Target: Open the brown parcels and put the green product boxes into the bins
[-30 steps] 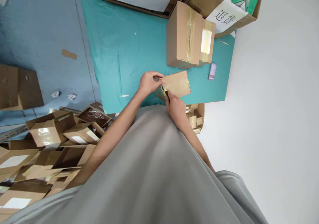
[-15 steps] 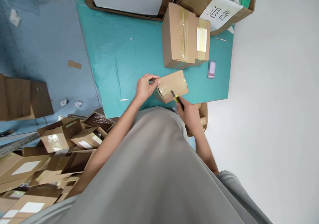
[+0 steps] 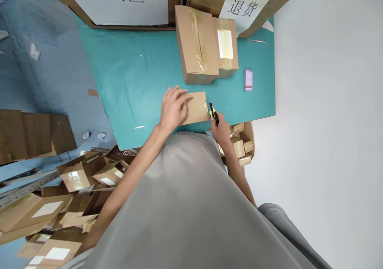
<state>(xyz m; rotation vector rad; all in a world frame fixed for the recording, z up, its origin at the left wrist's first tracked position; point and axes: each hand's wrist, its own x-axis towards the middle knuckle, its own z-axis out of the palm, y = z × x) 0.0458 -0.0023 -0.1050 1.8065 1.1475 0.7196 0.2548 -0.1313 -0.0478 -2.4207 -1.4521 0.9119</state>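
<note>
A small cardboard box (image 3: 196,107) lies at the near edge of the teal table, clear tape across its right end. My left hand (image 3: 175,107) grips its left end, fingers over the top and thumb on the near side. In my right hand (image 3: 220,130) is a black and yellow utility knife (image 3: 214,114), fist closed round the handle. Its tip points up and away from me, just right of the box's taped end and apart from it.
Two taped cartons (image 3: 197,42) stand beyond the box. Behind them are large open boxes with paper signs (image 3: 245,8). A phone-like object (image 3: 248,79) lies to the right. Small boxes fill a carton (image 3: 248,137) below the table; empty boxes (image 3: 80,173) pile up at left.
The small box has turned and shifted left, its taped end now facing right. My left hand has moved further over it. The knife has left the box top and is beside its right end.
</note>
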